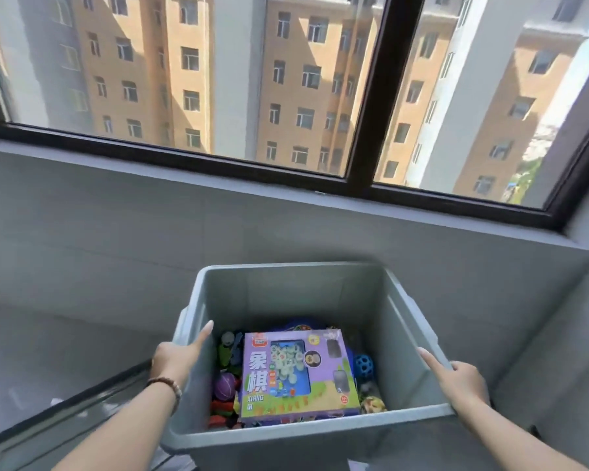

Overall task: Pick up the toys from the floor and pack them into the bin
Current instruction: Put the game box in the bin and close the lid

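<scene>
Toys (225, 385) packed, a purple xiangqi box (296, 375) on top, the grey bin (293, 294) sat squarely between the hands: left hand (176, 356) gripping its left rim, right hand (463, 379) its right, both equally near, forefingers pointing far along the edges.

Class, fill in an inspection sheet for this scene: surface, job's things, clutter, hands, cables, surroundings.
Surface: grey floor.
Job's things: grey bin holds a purple box, a blue ball, a purple ball and more.
Clutter: nothing seen.
Hands: left hand grips the bin's left rim; right hand grips its right rim.
Cables: nothing seen.
Surroundings: window above a grey wall, buildings outside.
</scene>
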Demonstrator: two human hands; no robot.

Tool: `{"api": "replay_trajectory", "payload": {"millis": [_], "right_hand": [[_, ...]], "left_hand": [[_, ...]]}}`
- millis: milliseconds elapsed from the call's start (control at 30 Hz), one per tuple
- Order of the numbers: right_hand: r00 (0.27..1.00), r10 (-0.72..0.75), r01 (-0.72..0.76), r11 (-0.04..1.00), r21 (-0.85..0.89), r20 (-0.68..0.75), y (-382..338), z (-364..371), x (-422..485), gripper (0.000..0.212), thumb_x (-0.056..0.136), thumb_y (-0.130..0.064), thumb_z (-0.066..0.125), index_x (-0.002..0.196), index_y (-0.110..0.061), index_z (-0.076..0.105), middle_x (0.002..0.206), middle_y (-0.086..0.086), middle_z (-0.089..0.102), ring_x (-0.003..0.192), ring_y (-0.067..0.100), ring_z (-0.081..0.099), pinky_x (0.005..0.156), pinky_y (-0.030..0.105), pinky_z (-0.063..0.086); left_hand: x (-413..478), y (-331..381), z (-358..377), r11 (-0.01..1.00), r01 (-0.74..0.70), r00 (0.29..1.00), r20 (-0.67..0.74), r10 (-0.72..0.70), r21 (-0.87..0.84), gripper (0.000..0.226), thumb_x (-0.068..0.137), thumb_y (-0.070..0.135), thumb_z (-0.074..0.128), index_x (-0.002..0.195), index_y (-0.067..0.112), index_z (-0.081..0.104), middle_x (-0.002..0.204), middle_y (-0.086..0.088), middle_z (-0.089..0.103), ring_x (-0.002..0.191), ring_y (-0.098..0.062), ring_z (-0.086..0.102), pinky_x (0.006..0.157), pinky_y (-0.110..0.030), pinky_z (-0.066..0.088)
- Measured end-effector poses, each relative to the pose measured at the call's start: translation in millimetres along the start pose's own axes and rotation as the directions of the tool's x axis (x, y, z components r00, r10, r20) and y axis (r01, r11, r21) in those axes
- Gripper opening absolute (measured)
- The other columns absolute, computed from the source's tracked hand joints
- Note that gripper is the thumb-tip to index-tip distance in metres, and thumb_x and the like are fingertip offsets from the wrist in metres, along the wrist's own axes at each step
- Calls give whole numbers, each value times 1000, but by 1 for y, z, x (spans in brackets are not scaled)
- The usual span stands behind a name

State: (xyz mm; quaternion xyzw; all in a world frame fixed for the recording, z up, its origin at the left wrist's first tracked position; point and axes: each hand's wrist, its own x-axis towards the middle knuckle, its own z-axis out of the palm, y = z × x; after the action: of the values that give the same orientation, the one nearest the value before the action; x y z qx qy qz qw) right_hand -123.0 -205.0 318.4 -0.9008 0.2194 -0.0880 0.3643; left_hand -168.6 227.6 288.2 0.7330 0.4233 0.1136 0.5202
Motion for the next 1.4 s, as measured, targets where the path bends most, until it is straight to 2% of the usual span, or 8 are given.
{"api": "replay_trajectory", "payload": {"millis": [400,933,1000,1033,1100,1200,1300,1400], "right_hand": [[952,300,-299,954,20,-62,169,-15,41,63,72,-64,63,54,-17,26,50,1,28,49,18,30,51,29,19],[934,358,-358,932,60,1,214,21,68,59,78,-56,63,57,-16,26,52,-2,27,49,16,27,52,30,22],[927,373,-373,928,-3,44,211,20,70,51,82,-59,56,67,-11,43,63,1,43,56,19,40,58,33,32],[919,389,-385,921,-65,63,205,21,71,49,84,-57,54,86,-8,53,80,4,53,69,22,49,65,35,38],[916,400,-394,912,-117,34,193,26,78,61,86,-50,57,127,-6,43,124,12,47,108,31,48,89,42,41],[966,253,-259,954,-148,-60,148,44,84,74,84,-47,61,140,-7,32,148,13,28,135,34,27,109,48,28],[999,12,-9,997,-81,35,69,79,79,72,85,-42,62,142,-10,32,151,11,27,138,28,27,114,45,25],[950,-232,224,973,65,208,-20,133,57,70,87,-42,60,144,-15,30,154,4,22,141,20,23,114,37,22]], "left_hand": [[-21,-30,183,979,-40,981,194,0,201,77,60,74,67,79,0,61,65,-13,62,55,-28,57,46,-28,39],[11,-48,232,936,-71,968,251,-19,346,82,66,74,62,93,-3,57,84,-17,62,76,-33,59,64,-35,44],[15,-43,225,923,-122,935,355,-17,364,80,69,71,62,95,-4,55,78,-13,59,69,-29,57,59,-32,41],[18,-41,219,913,-164,908,419,-9,374,77,71,69,61,97,-4,54,77,-10,58,68,-25,55,59,-31,40],[32,-38,203,905,-222,860,509,8,362,81,76,67,58,117,-2,51,102,-10,62,91,-26,59,78,-32,45],[58,-32,157,913,-232,870,492,40,337,92,80,64,56,141,-1,34,143,-15,43,130,-30,43,107,-36,35],[90,-37,99,912,-215,907,417,54,349,92,79,64,57,140,-1,35,143,-15,43,130,-30,43,108,-37,33],[118,-56,32,913,-153,958,284,42,378,87,80,62,57,135,-2,41,137,-17,50,125,-33,48,103,-38,37]]}}
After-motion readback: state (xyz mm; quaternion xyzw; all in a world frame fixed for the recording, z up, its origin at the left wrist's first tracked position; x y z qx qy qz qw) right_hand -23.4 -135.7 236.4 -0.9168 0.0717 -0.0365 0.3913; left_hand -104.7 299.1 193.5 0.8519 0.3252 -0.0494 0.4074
